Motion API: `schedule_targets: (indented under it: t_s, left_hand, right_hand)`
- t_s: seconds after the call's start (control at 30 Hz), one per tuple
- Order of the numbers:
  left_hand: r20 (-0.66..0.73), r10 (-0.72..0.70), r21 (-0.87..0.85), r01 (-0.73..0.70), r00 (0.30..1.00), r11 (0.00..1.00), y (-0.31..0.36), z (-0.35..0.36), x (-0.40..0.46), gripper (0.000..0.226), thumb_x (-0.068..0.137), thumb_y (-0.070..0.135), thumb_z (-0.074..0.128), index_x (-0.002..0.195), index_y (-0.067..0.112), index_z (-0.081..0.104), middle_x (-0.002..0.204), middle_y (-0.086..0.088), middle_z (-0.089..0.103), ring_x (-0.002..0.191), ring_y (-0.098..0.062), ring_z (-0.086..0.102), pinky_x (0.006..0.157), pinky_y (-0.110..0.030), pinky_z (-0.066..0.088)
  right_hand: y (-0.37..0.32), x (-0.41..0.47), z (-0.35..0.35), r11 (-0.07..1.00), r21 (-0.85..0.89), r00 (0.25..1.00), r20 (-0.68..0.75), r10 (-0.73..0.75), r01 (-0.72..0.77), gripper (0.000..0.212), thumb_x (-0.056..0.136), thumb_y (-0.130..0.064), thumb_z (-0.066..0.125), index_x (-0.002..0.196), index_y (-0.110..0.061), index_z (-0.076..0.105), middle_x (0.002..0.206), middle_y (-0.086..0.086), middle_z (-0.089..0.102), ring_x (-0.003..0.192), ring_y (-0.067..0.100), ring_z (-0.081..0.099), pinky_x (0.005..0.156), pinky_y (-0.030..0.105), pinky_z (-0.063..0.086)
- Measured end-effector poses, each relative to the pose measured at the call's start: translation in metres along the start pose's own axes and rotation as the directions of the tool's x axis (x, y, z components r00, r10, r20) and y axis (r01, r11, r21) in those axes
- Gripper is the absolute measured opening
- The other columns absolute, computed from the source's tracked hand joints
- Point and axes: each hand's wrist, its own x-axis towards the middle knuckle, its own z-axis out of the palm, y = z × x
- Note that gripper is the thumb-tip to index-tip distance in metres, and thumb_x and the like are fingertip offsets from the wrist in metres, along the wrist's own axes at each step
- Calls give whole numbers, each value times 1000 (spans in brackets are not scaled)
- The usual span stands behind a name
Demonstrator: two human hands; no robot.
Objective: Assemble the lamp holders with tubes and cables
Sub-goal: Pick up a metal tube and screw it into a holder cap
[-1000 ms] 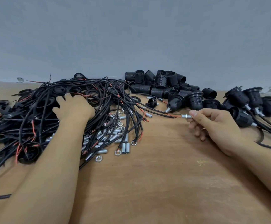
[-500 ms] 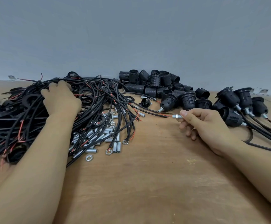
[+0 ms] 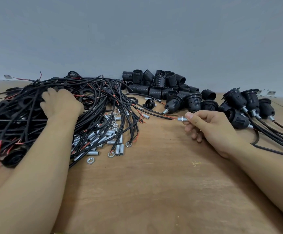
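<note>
A bare wooden table [image 3: 154, 191] fills the near ground, crossed by both forearms. Loose nuts [image 3: 91, 160] and short metal tubes [image 3: 93, 153] are strewn just left of centre, at the near edge of a large tangle of black cables [image 3: 103, 98] with red ends. The left hand [image 3: 62, 103] is laid on top of the tangle, knuckles up; whether a cable is gripped by its fingers, which are buried among the cables, cannot be told. To the right, a threaded tube [image 3: 182, 119] with a nut on it is pinched between thumb and forefinger of the right hand [image 3: 210, 127], held just above the table, its free end pointing at bared wire tips. Right of that hand, assembled holders [image 3: 238, 119] with cables attached are laid together. Farther back, against the grey wall [image 3: 137, 39], loose black holder shells [image 3: 161, 85] are heaped.
</note>
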Motion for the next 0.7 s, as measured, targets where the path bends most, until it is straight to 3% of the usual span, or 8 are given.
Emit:
schedule_targets:
  t_s: [0.07,0.17,0.27,0.37,0.47,0.53,0.7]
  left_hand:
    - [12,-4,-10,4,1000,1000,0,1,3,41,84,17,69,125,12,65,136,-19,52,129,-39,44,106,-47,36]
    - [-38,-15,-68,13,999,998,1,1,4,39,84,30,73,118,13,68,128,-18,59,127,-40,44,102,-49,37]
    - [-53,4,-105,-9,999,994,3,0,0,42,84,29,74,122,19,61,132,-18,56,130,-41,41,103,-52,34]
    - [37,95,18,-96,995,995,4,2,-3,44,89,30,68,131,33,57,141,-15,47,134,-37,32,107,-51,27]
    - [50,91,-7,-91,995,996,5,4,1,11,87,29,72,96,34,70,127,-12,60,130,-34,37,103,-49,29]
    - [22,85,-80,-83,996,993,4,4,2,16,81,37,81,74,31,67,118,-12,65,127,-34,40,101,-49,33]
    - [-69,28,-188,-41,997,981,3,-2,-2,35,66,55,85,82,25,75,109,-16,69,126,-35,44,99,-47,36]
  right_hand:
    - [-1,-1,0,1000,-7,1000,4,-1,1,25,95,-26,64,78,-8,71,68,11,70,49,13,56,42,21,44]
    - [0,-1,-1,1000,-10,1000,1,5,-5,26,96,-24,63,79,-6,70,67,10,70,48,12,56,42,21,44]
    - [0,-1,-1,1000,-4,1000,3,14,-14,26,96,-23,62,79,-5,70,67,10,70,47,12,55,41,20,43]
    - [-1,-1,-1,1000,-7,1000,5,14,-14,27,96,-23,62,78,-5,70,67,10,70,48,12,55,41,20,43]
    - [-1,-1,-1,1000,-1,1000,3,17,-17,26,96,-22,62,79,-5,70,67,10,69,48,12,55,41,20,43]
    - [0,-1,-2,1000,-9,1000,3,20,-20,26,96,-22,62,80,-4,70,66,10,69,48,13,55,41,21,43]
    - [-2,-1,-1,1000,-9,1000,9,23,-23,26,96,-23,62,79,-5,69,68,12,69,49,14,55,41,21,43]
